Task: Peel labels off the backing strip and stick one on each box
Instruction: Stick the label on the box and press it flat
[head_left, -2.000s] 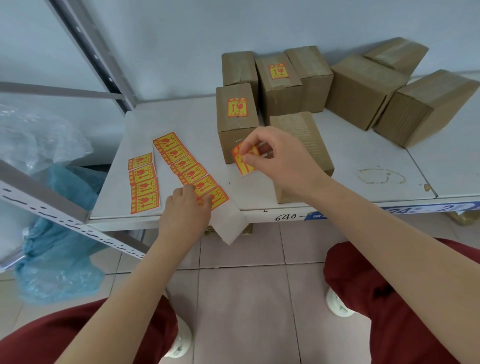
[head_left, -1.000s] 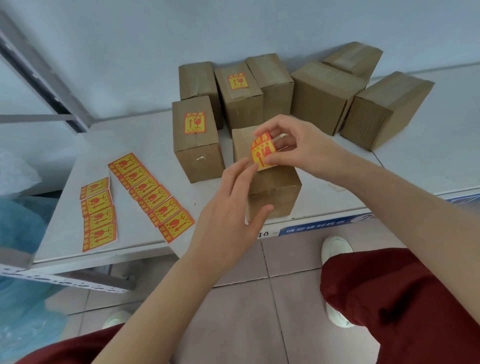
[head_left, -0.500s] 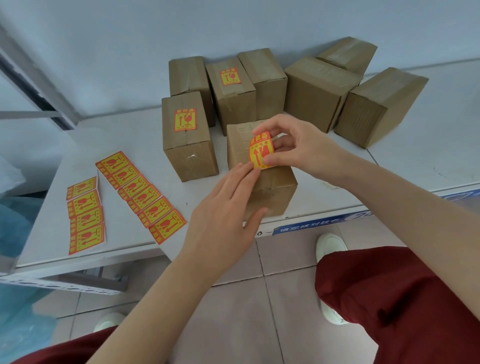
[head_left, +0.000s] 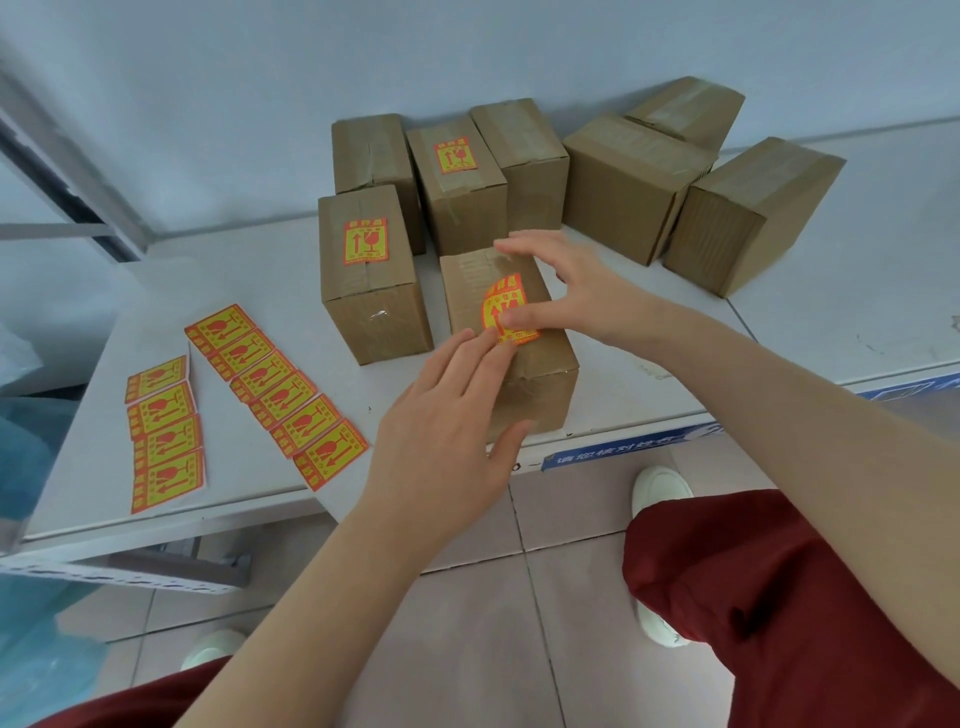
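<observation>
Presses the label (head_left: 501, 304) onto the top of the near box (head_left: 530, 387) with the thumb of the right hand (head_left: 582, 296), the other fingers spread wide and arched above the far end of that top, gripping nothing. Lays the straight fingertips (head_left: 485, 340) of the left hand (head_left: 447, 431) on the label's near left corner, palm open above the near box's front left edge, thumb splayed toward its front face; pinches nothing there either. Has the near box at the very front edge of the table (head_left: 831, 322), long axis running away from that edge and leaning a little left. Has the label lengthwise along the same axis, about midway across the top, red arrow pointing toward the far end; cannot tell whether every corner lies flat. Leaves only a narrow gap left of the near box, up to a labelled box (head_left: 371, 317) standing parallel, sticker on top. Faces, just behind the near box, a row of three boxes (head_left: 524, 156), the middle one stickered. Meets bare tabletop to the right of the near box, open as far as three larger boxes (head_left: 618, 192) clustered behind and to the right. Finds, farther left of the near box and past its labelled neighbour, the backing strip (head_left: 275, 395) with six labels lying slantwise, near end at the table's front edge, and beyond it a shorter strip (head_left: 163, 431) of four.
</observation>
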